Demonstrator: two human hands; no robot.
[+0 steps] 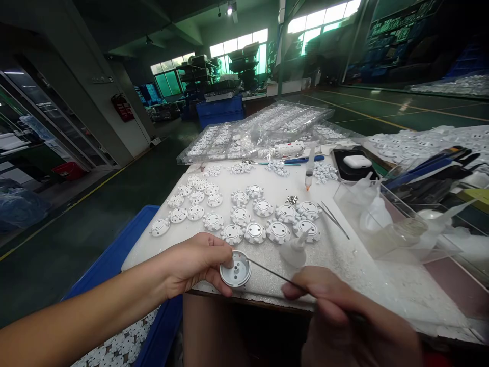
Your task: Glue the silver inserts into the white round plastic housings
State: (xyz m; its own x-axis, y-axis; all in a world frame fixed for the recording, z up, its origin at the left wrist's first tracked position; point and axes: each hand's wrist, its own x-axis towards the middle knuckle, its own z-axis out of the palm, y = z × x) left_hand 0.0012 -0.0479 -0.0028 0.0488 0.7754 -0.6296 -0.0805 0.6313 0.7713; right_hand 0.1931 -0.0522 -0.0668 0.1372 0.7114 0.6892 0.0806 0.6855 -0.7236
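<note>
**White cup in my fingers, thin rod at its rim**

My left hand (202,260) pinches the small round white cup (241,276) between thumb and fingers, open side up, just above the table's near edge. My right hand (332,300), blurred, has its fingers pressed together on the thin rod (273,273), its tip at the cup's rim.

Near them, a squeeze bottle (294,253) stands on the table. To the right, a clear box (353,216) holds more squeeze bottles; behind it, a black tray (341,169) carries a white case (357,161). Clear trays (183,159) full of small white parts lie at the back. Low on my left, a blue bin (164,316) holds flat white pieces.

Rows of white discs (255,233) cover part of the white tabletop (344,265), with tweezers (334,220) beside them. Beyond are a green floor (355,102) with yellow lines, loaded shelves (244,63) and bright windows (244,41).
</note>
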